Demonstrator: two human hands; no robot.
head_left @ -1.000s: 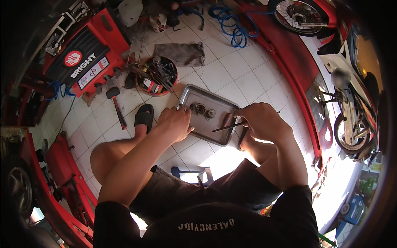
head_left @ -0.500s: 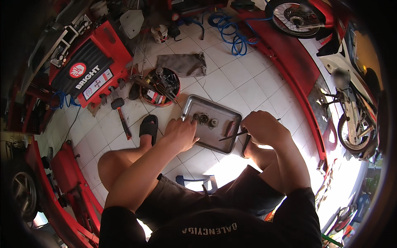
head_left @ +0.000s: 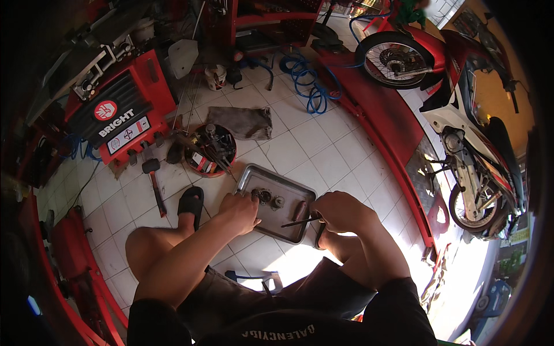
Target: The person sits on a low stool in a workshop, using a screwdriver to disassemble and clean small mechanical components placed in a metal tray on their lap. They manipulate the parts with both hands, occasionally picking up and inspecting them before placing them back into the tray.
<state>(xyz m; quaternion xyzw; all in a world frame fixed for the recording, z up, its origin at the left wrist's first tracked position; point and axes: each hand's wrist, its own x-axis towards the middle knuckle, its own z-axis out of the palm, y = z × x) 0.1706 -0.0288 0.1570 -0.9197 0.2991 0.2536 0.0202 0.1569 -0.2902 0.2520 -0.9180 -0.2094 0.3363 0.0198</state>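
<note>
A shallow metal tray [head_left: 281, 173] lies on the floor between my feet. Inside it are a round dark metal part [head_left: 264, 196], a smaller pale metal part [head_left: 278, 202] and a tool with a reddish handle [head_left: 300, 210]. My left hand [head_left: 238, 213] is over the tray's left side with curled fingers, right beside the round part. Its fingertips meet a small dark piece too unclear to name. At the tray's right edge, my right hand [head_left: 341, 212] is closed on a thin dark rod-shaped tool [head_left: 295, 222], which points left across the tray's near corner.
Beyond the tray stand a red tub of tools [head_left: 232, 151] and a grey cloth [head_left: 241, 121]. A mallet [head_left: 154, 181] lies to the left, near a red machine [head_left: 156, 75]. Blue hose [head_left: 297, 78] coils farther back. A red ramp [head_left: 381, 138] and motorcycles [head_left: 461, 144] line the right.
The whole view has shifted, bringing more of the motorcycles and the back area into sight. Both hands keep nearly the same places at the tray, and the right still grips the dark rod-shaped tool.
</note>
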